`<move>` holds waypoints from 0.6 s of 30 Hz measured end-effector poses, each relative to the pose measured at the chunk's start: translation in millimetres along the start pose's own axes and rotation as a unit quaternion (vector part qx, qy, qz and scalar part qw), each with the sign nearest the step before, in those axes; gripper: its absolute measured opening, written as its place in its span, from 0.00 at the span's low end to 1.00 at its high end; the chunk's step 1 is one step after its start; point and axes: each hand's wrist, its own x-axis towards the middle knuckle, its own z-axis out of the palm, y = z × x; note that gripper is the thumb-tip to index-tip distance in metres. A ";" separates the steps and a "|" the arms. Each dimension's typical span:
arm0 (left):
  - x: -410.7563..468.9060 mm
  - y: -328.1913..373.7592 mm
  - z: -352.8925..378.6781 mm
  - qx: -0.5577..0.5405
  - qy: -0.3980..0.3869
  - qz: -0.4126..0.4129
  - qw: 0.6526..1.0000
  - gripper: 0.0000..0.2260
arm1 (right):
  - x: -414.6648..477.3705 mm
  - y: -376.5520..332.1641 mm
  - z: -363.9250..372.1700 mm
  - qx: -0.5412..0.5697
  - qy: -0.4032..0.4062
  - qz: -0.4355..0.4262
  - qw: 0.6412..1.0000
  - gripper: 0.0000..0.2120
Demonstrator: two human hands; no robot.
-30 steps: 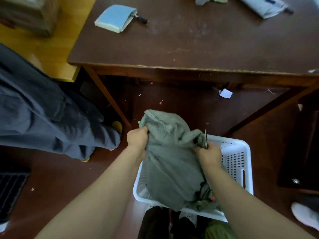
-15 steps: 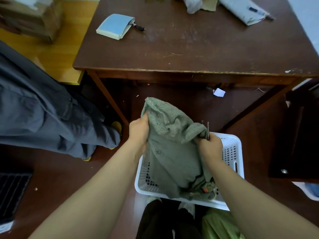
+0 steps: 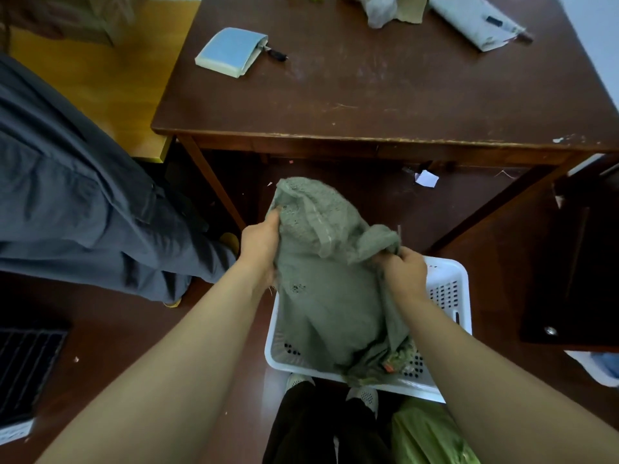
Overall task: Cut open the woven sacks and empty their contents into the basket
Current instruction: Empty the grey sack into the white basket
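- the left hand [image 3: 259, 244] has its fingers curled tight into the upper left edge of the grey-green woven sack [image 3: 321, 289].
- the right hand [image 3: 406, 272] is clenched round a bunched fold at the sack's upper right. a thin dark sliver sticks up just above its knuckles, too small to identify.
- the sack hangs between the two hands, top end raised, lower end down inside the white perforated basket [image 3: 464, 296] on the floor.
- greenish and orange-red bits [image 3: 397, 358] lie at the sack's lower end, in the basket's near right corner.
- the wearer's pale shoes [image 3: 363, 395] stand just beside the basket's near rim, with a green bag [image 3: 428, 437] to their right.
- beyond the basket stands a dark brown wooden table [image 3: 368, 102], with a blue-grey pouch [image 3: 231, 51] lying near its left edge.
- another person's grey trouser legs [image 3: 83, 212] fill the left side.
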 end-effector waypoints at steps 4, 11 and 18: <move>5.9 -28.7 -15.4 0.059 0.031 -0.093 0.993 0.23 | -5.1 25.4 2.6 -0.034 -0.035 0.043 0.998 0.12; 4.8 -64.8 -10.4 0.053 -0.134 -0.330 0.933 0.47 | -16.0 60.4 31.0 0.043 -0.130 0.185 0.973 0.09; 25.4 -124.1 18.2 0.133 -0.089 -0.313 0.936 0.07 | -22.4 93.3 42.0 0.162 -0.096 0.371 0.909 0.07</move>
